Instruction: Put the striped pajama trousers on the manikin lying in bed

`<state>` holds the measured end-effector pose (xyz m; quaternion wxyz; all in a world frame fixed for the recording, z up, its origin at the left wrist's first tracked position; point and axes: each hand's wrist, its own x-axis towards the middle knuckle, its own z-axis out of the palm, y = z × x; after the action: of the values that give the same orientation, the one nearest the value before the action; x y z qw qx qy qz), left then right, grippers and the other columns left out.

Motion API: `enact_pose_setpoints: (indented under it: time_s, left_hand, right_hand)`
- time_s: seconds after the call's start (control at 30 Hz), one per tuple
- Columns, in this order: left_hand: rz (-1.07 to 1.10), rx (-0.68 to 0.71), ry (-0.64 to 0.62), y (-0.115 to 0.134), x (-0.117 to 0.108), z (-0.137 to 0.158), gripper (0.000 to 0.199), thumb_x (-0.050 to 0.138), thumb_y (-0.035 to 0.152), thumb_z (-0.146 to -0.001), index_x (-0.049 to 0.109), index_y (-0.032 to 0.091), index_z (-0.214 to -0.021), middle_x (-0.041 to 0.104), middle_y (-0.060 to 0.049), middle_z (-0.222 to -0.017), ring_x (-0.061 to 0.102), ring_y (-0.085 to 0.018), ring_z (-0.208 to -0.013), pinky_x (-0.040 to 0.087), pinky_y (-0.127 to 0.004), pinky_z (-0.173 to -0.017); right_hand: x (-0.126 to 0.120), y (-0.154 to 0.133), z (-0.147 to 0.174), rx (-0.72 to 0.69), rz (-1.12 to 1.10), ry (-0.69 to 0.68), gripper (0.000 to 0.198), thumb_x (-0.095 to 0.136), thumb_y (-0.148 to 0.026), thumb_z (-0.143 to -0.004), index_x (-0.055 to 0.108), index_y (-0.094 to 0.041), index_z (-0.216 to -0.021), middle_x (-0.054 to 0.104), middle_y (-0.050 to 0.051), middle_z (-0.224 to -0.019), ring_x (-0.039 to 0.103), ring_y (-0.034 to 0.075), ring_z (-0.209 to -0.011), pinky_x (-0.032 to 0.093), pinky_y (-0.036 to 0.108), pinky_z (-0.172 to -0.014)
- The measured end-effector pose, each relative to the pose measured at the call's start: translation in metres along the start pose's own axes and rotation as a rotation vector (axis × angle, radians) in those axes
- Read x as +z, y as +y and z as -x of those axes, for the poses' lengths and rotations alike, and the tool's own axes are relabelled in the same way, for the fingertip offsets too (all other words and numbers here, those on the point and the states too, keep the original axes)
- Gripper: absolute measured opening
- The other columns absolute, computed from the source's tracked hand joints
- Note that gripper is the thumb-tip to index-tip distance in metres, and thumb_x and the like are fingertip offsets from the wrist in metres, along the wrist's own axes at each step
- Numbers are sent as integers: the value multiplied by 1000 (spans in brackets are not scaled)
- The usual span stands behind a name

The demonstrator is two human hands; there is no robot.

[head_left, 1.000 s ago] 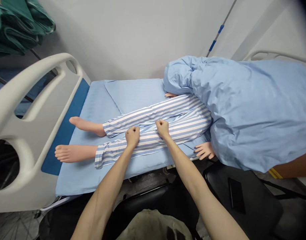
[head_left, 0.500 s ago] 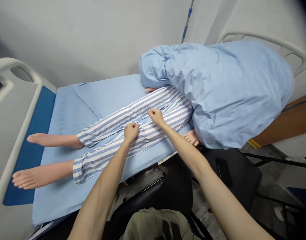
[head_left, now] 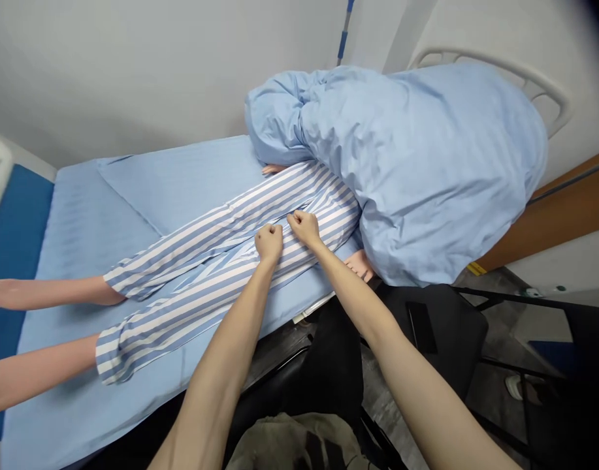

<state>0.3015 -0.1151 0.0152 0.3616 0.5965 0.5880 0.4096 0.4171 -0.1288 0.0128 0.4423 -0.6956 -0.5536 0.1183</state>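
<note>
A manikin in blue-and-white striped trousers [head_left: 191,281] lies on its back on the bed. Over its near thigh my left hand [head_left: 269,243] is closed in a fist, thumb side up. Just right of it and slightly farther away, my right hand [head_left: 304,227] is likewise a fist above the trousers. A narrow gap separates the two, and no object shows in either. Whether they touch the cloth I cannot tell. A bunched light blue quilt [head_left: 426,163] covers the manikin's upper body. One manikin hand [head_left: 360,264] sticks out below the quilt.
The light blue bed sheet [head_left: 83,215] reaches to the footboard [head_left: 15,215] at left. A white head rail [head_left: 505,62] rises behind the quilt. Near the bed's front edge, a black phone-like slab [head_left: 421,326] lies on a black chair seat [head_left: 456,320].
My view has shifted, so the bed and manikin sit farther left. My left fist has moved along the trousers toward my right fist, narrowing the gap between them.
</note>
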Motion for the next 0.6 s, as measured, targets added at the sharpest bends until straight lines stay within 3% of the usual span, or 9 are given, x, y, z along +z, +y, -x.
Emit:
enact_pose_setpoints:
  time_s: [0.27, 0.43, 0.6]
  left_hand:
    - [-143, 73, 2, -8, -3, 11, 38, 57, 20, -81, 33, 21, -52, 32, 3, -51, 30, -14, -56, 21, -31, -62]
    - [-116, 84, -8, -11, -3, 11, 38, 57, 18, -81, 31, 21, -53, 31, 3, -53, 32, -13, -57, 23, -30, -63]
    - [31, 52, 31, -2, 8, 10, 38, 55, 16, -81, 30, 20, -53, 28, 4, -53, 30, -12, -57, 25, -28, -62]
  right_hand:
    - [-13, 6, -5, -10, -124, -14, 42, 52, -23, -90, 27, -20, -57, 25, -7, -56, 28, 7, -58, 24, 23, -60]
    - [-40, 26, -22, 11, -23, 64, 39, 52, -25, -89, 28, -20, -58, 27, -5, -57, 28, 9, -59, 24, 25, -62]
    - [-38, 33, -18, 115, 179, 113, 36, 53, -26, -85, 32, -20, -57, 31, -4, -56, 25, 11, -58, 18, 28, -62]
